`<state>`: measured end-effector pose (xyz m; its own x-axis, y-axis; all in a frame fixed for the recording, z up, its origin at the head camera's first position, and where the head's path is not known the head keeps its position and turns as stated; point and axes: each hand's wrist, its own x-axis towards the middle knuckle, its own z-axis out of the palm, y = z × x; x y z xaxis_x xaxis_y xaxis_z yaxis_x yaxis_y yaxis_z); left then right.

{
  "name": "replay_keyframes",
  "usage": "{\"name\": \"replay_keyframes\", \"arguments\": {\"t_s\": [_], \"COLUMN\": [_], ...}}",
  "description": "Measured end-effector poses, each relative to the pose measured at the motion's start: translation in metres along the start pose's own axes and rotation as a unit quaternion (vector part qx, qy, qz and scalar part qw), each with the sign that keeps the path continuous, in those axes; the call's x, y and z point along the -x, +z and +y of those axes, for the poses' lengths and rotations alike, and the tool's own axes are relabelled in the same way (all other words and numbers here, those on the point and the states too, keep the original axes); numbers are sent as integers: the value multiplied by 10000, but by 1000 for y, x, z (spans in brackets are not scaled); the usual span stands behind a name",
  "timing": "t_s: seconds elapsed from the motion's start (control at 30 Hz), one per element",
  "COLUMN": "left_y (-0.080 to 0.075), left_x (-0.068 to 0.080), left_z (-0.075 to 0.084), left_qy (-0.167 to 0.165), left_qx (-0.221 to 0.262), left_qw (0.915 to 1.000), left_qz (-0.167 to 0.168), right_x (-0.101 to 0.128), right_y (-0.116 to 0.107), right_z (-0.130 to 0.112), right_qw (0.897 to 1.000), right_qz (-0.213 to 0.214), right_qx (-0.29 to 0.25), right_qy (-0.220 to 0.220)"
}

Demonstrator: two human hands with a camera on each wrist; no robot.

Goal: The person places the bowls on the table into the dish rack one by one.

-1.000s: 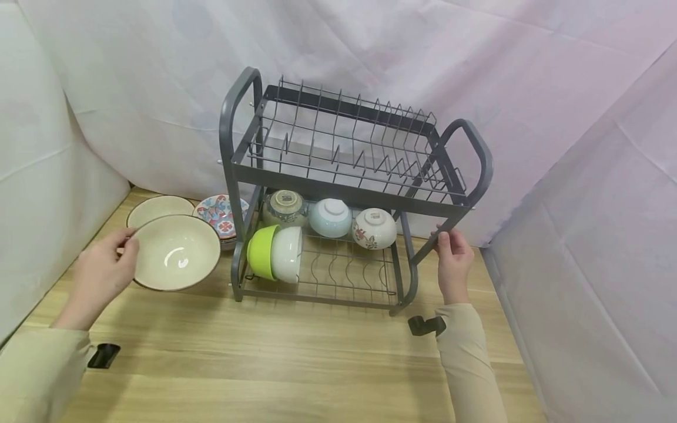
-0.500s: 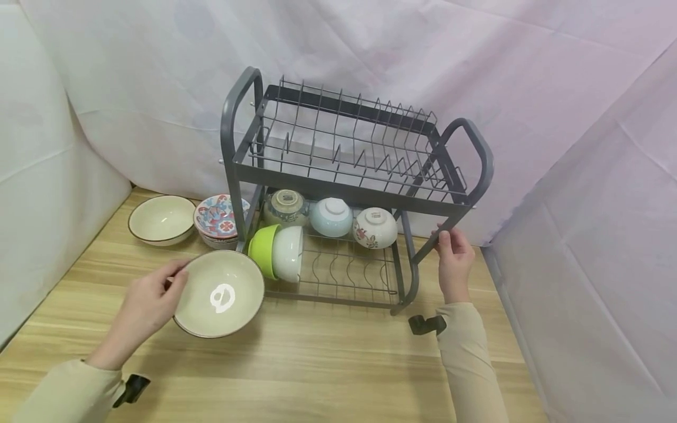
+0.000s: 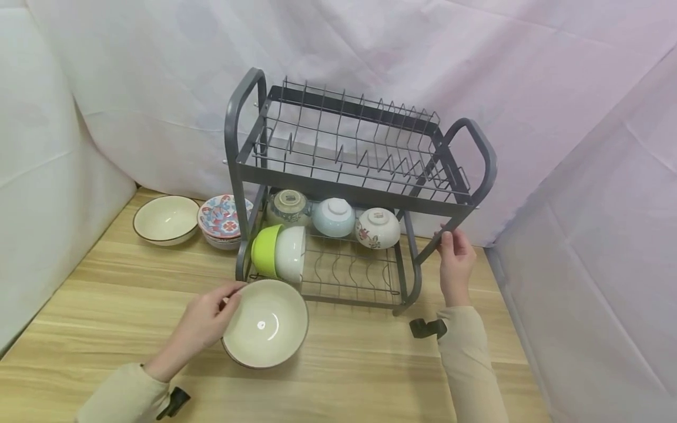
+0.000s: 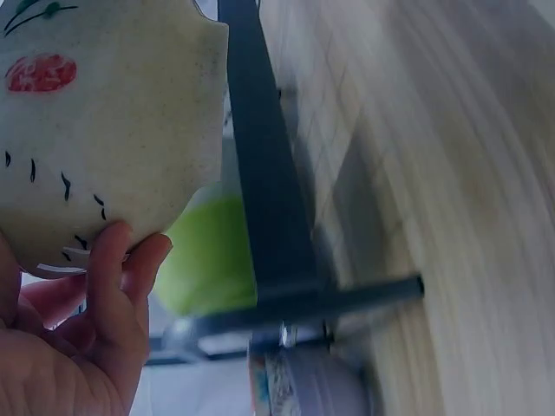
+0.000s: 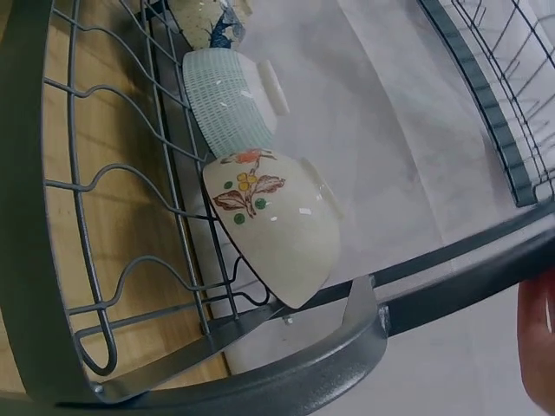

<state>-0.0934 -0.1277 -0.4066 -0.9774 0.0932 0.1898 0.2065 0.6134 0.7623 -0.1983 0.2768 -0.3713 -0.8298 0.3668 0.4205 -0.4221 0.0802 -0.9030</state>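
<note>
My left hand [image 3: 208, 314] pinches the rim of a cream bowl [image 3: 267, 326] with a dark edge, held in front of the rack's lower left corner. In the left wrist view, the bowl's outside [image 4: 113, 130] shows a red spot and short black marks. My right hand [image 3: 456, 264] grips the right leg of the grey two-tier dish rack [image 3: 354, 188]. On the lower tier, a green bowl [image 3: 266, 249] and a white bowl [image 3: 291, 252] stand on edge at the left. Behind them sit an upturned patterned bowl [image 3: 290, 208], a light blue bowl [image 3: 334, 218] and a floral bowl [image 3: 378, 229].
Left of the rack, another cream bowl [image 3: 166, 220] stands on the wooden table [image 3: 349, 370], beside a stack of red-and-blue patterned bowls [image 3: 222, 218]. The upper tier is wire slots [image 3: 365, 141]. Pale cloth [image 3: 158, 88] hangs behind and at both sides.
My left hand has carried the cream bowl right and toward me, from beside the patterned stack to the front of the rack. My right hand stays on the rack's leg.
</note>
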Motion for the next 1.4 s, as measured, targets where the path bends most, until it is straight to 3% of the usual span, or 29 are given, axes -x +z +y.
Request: {"name": "replay_keyframes", "arguments": {"t_s": [0.1,0.2,0.27,0.33,0.4,0.5,0.57,0.67,0.8,0.87,0.97,1.2,1.4], "left_y": [13,25,31,36,41,48,52,58,64,65,66,67,66], "left_x": [0,1,2,2,2,2,2,3,2,2,2,1,-1], "left_z": [4,5,6,6,7,9,11,13,16,17,18,20,23], "left_qy": [10,-12,-77,-119,-185,-234,-258,-238,-175,-178,-186,-254,-312], "left_qx": [183,304,372,384,406,452,518,595,591,566,547,440,604], "left_qw": [9998,9993,9988,9985,9980,9974,9967,9961,9961,9961,9960,9960,9944], "left_qz": [-125,-213,-309,-376,-446,-516,-561,-610,-629,-646,-675,-739,-814], "right_x": [9,26,40,53,66,85,99,126,161,173,185,193,195], "right_y": [1,6,11,18,25,37,44,52,58,60,61,60,59], "right_z": [-6,-13,-17,-22,-28,-38,-43,-48,-48,-45,-42,-33,-30], "right_qw": [9951,9804,9708,9605,9430,9012,8705,8184,7437,7137,6828,6382,6289], "right_qz": [36,22,8,-112,-428,-1293,-2074,-3231,-4300,-4602,-4795,-4638,-4393], "right_qx": [977,1967,2332,2402,2355,2230,2167,2401,2889,3052,3316,3789,3862], "right_qy": [114,-82,-569,-1404,-2312,-3483,-3903,-4101,-4226,-4310,-4404,-4838,-5122]}}
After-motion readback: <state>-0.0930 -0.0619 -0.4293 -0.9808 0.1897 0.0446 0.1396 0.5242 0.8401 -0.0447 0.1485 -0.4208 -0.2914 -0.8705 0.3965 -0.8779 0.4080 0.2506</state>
